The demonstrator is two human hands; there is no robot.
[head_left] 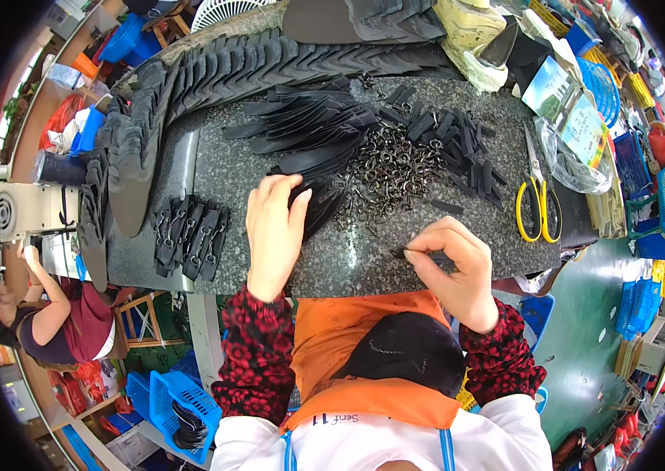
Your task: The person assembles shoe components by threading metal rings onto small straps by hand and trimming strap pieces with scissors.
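My left hand lies at the near end of a pile of long black straps. Its thumb and fingers are apart, with the thumb touching the straps' edge. On the right, the thumb and index finger of my right hand pinch a small black piece just above the stone tabletop. Between and beyond my hands is a heap of dark metal swivel clasps. Short black strips are scattered to its right. Several black straps fitted with clasps lie left of my left hand.
Overlapping rows of dark flat pieces line the table's back and left. Yellow-handled scissors lie at the right, beside a clear plastic bag. At the left, a person works by a cream sewing machine. A blue basket stands below the table.
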